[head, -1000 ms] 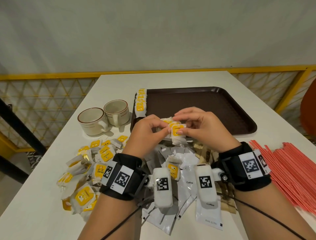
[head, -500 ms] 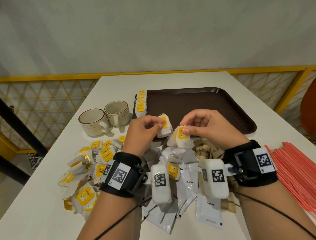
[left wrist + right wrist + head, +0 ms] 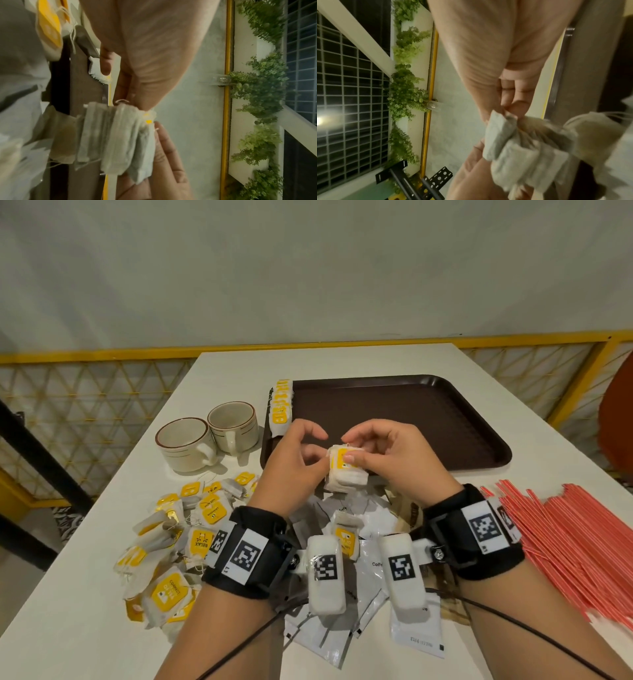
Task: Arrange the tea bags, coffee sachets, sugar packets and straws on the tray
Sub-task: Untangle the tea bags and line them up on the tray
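Hands at centre frame: I have my left hand (image 3: 294, 460) and right hand (image 3: 387, 453) raised over the near edge of the brown tray (image 3: 445, 419), both closed round one small stack of tea bags (image 3: 346, 472). My right thumb pins the yellow tag on the top bag; the left fingers (image 3: 317, 455) pinch the stack's left side. The stack's tagged ends point away from me toward the tray, its long axis running near to far, tilted slightly.

On the tray, a single row of tea bags (image 3: 281, 405) lies along the left rim, overlapped, running near to far; I cannot count them exactly.

Left of my wrists a loose heap of tea bags (image 3: 178, 542) covers the white worktop (image 3: 85, 628), too jumbled to count. Under my wrists lie white coffee sachets (image 3: 416, 631) and brown sugar packets (image 3: 409, 513), partly hidden. Red straws (image 3: 582, 549) fan out on the right, their long axes running from near right to far left. Two cups (image 3: 209, 436) stand side by side just left of the tray.

From the left wrist view I see what the head view hides: the held stack (image 3: 118, 140) edge-on, about five bags, fanned open. The right wrist view shows the same bundle (image 3: 522, 146), blurred, pinched at one end.
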### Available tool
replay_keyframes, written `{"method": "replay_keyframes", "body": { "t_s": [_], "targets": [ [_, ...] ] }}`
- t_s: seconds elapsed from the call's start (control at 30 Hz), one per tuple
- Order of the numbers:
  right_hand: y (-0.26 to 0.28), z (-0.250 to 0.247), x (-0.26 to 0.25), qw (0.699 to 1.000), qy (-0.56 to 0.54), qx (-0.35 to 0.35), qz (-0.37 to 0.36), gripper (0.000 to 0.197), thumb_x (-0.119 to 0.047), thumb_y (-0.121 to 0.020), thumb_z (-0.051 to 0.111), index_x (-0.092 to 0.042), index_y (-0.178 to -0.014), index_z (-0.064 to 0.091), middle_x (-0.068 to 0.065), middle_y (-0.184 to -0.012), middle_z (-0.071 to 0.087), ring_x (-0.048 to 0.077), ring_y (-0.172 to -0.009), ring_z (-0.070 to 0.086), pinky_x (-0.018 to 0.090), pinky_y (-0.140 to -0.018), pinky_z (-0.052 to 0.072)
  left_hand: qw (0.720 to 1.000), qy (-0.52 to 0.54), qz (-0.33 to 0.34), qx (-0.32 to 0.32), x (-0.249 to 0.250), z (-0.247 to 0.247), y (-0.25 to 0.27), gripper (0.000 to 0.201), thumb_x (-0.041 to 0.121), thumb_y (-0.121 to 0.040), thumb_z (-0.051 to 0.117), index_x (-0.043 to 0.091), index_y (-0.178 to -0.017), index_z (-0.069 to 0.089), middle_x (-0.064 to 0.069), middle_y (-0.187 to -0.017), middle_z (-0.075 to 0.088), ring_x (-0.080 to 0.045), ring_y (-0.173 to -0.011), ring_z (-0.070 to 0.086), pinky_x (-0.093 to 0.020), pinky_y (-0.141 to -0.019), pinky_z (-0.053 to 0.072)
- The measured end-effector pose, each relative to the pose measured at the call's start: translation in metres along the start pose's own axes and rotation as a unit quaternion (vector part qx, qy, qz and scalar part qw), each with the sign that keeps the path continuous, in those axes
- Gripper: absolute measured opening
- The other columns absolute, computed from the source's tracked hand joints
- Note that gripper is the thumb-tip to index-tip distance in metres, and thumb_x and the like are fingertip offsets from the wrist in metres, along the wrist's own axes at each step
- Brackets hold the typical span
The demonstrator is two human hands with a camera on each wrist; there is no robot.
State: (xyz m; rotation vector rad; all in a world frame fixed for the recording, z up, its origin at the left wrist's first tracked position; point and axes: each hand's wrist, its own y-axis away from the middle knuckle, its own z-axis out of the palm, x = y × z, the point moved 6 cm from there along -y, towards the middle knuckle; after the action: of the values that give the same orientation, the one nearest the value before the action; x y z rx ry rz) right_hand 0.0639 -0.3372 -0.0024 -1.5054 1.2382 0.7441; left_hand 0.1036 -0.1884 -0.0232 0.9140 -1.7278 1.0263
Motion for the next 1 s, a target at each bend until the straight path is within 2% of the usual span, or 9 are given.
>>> {"method": "replay_keyframes", "body": {
  "t_s": [0.13, 0.27, 0.47, 0.57, 0.67, 0.73, 0.83, 0.9, 1.0],
  "targets": [
    [-0.001, -0.002, 0.005, 1.000, 0.020, 0.000, 0.016, 0.031, -0.005, -0.079, 0.075, -0.019, -0.107, 0.069, 0.002, -0.096, 0.070, 0.019, -0.077, 0.062, 0.024, -0.078, 0.056, 0.998, -0.012, 0.049, -0.033, 0.008, -0.001, 0.000, 0.028, -0.004, -0.086, 0.058, 0.023, -0.083, 0.048, 0.000, -0.074, 0.054, -0.010, -0.065, 0.052, -0.029, -0.063, 0.041],
    [-0.003, -0.002, 0.003, 1.000, -0.002, 0.010, 0.020, 0.025, -0.005, -0.080, 0.074, -0.013, -0.103, 0.068, 0.012, -0.087, 0.071, 0.013, -0.076, 0.065, 0.021, -0.075, 0.055, 0.995, -0.048, 0.055, -0.067, 0.011, 0.003, 0.002, 0.034, 0.005, -0.085, 0.048, 0.030, -0.082, 0.070, -0.003, -0.088, 0.068, -0.031, -0.084, 0.061, -0.043, -0.078, 0.050],
    [-0.002, -0.005, 0.000, 0.997, 0.002, 0.030, 0.068, 0.011, -0.010, -0.083, 0.073, -0.009, -0.093, 0.070, 0.007, -0.080, 0.066, 0.011, -0.068, 0.059, 0.018, -0.063, 0.052, 0.998, -0.018, -0.012, 0.054, 0.008, -0.022, 0.002, 0.037, 0.001, -0.089, 0.050, 0.024, -0.070, 0.073, 0.005, -0.075, 0.071, -0.002, -0.073, 0.061, -0.015, -0.070, 0.049],
    [0.007, 0.004, -0.005, 0.982, 0.134, -0.106, 0.085, 0.014, -0.017, -0.079, 0.077, -0.018, -0.093, 0.073, -0.001, -0.082, 0.067, 0.003, -0.066, 0.056, 0.015, -0.062, 0.049, 0.991, -0.008, -0.024, 0.128, 0.004, -0.036, 0.001, 0.028, 0.013, -0.090, 0.058, 0.023, -0.068, 0.073, 0.008, -0.067, 0.068, 0.002, -0.068, 0.059, -0.015, -0.068, 0.047],
    [0.020, 0.025, -0.002, 0.923, 0.272, -0.261, 0.076, 0.034, -0.025, -0.076, 0.079, -0.032, -0.108, 0.070, -0.012, -0.105, 0.061, 0.000, -0.081, 0.054, 0.012, -0.070, 0.045, 0.985, 0.000, -0.012, 0.172, 0.000, -0.042, 0.001, 0.029, 0.024, -0.092, 0.061, 0.006, -0.072, 0.073, -0.020, -0.073, 0.067, -0.011, -0.066, 0.056, -0.026, -0.066, 0.046],
    [0.025, 0.035, 0.001, 0.901, 0.304, -0.302, 0.073, 0.037, -0.025, -0.075, 0.080, -0.037, -0.108, 0.068, -0.015, -0.112, 0.053, -0.002, -0.092, 0.050, 0.009, -0.075, 0.040, 0.985, -0.001, -0.003, 0.175, -0.001, -0.042, 0.000, 0.032, 0.024, -0.091, 0.062, -0.004, -0.076, 0.069, -0.028, -0.078, 0.063, -0.015, -0.066, 0.053, -0.026, -0.065, 0.046],
    [0.028, 0.043, 0.005, 0.897, 0.307, -0.308, 0.075, 0.026, -0.022, -0.074, 0.081, -0.034, -0.094, 0.069, -0.016, -0.109, 0.052, 0.000, -0.099, 0.050, 0.021, -0.089, 0.045, 0.986, -0.013, -0.011, 0.166, -0.002, -0.039, 0.000, 0.016, 0.020, -0.088, 0.066, 0.014, -0.076, 0.074, -0.003, -0.078, 0.072, -0.008, -0.076, 0.064, -0.021, -0.073, 0.050],
    [0.028, 0.045, 0.007, 0.899, 0.305, -0.304, 0.077, 0.018, -0.020, -0.074, 0.080, -0.029, -0.085, 0.069, -0.012, -0.102, 0.057, 0.006, -0.091, 0.055, 0.029, -0.086, 0.050, 0.986, -0.010, -0.012, 0.163, -0.001, -0.038, 0.000, 0.009, 0.018, -0.086, 0.068, 0.020, -0.081, 0.075, 0.007, -0.085, 0.073, -0.006, -0.084, 0.066, -0.021, -0.078, 0.051],
    [0.025, 0.046, 0.002, 0.898, 0.296, -0.318, 0.072, 0.010, -0.019, -0.078, 0.077, -0.024, -0.082, 0.068, -0.009, -0.085, 0.061, 0.002, -0.075, 0.054, 0.020, -0.071, 0.048, 0.987, -0.008, -0.011, 0.161, -0.002, -0.038, 0.000, 0.007, 0.017, -0.085, 0.069, 0.020, -0.085, 0.076, 0.005, -0.086, 0.073, -0.009, -0.082, 0.065, -0.024, -0.077, 0.052]
  ]
}}
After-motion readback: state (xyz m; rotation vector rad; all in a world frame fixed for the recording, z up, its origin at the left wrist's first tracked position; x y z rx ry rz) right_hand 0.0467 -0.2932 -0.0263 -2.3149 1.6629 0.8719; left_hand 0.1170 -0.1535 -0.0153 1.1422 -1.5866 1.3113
